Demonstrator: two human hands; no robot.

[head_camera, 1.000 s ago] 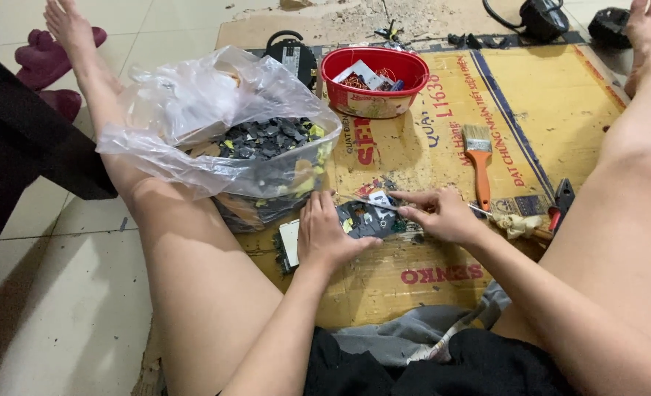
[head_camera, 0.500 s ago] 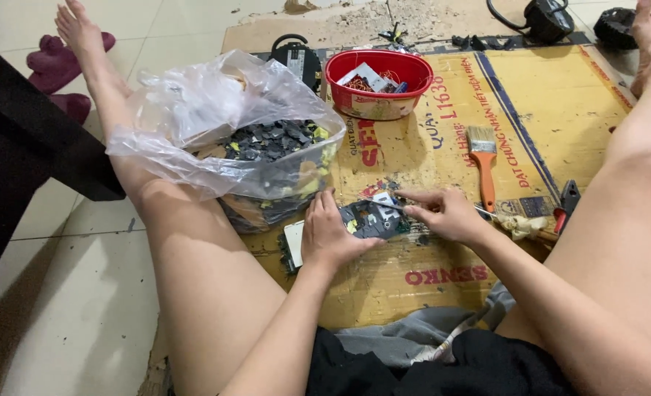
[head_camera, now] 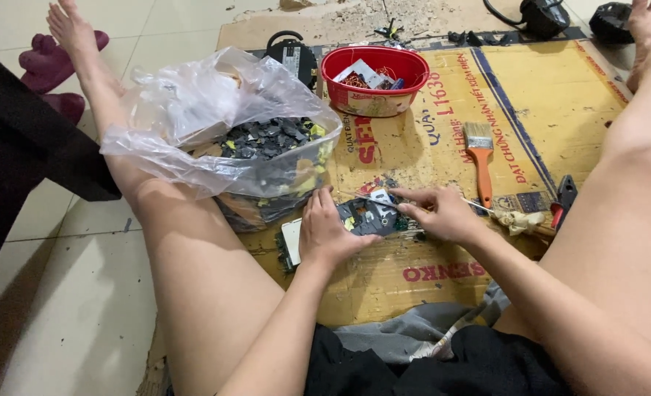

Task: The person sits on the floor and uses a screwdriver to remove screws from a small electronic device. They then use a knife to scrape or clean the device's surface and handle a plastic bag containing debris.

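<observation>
I sit on the floor with legs spread over a sheet of cardboard [head_camera: 428, 147]. My left hand [head_camera: 327, 229] presses down on a dark circuit board [head_camera: 362, 217] lying on the cardboard between my legs. My right hand [head_camera: 438, 211] pinches a thin metal tool [head_camera: 373, 199] whose tip rests on the board's top edge. A white block at the board's left end [head_camera: 291, 240] sticks out beside my left hand.
A clear plastic bag of dark scrap parts [head_camera: 255, 147] sits by my left leg. A red bowl of bits [head_camera: 375, 79] stands behind. An orange-handled brush [head_camera: 481, 163] and red-handled pliers [head_camera: 563, 199] lie right. Dark sandals [head_camera: 50, 66] sit far left.
The view has shifted slightly. Both hands stay on the circuit board, with the right hand working the thin tool at about the same spot.
</observation>
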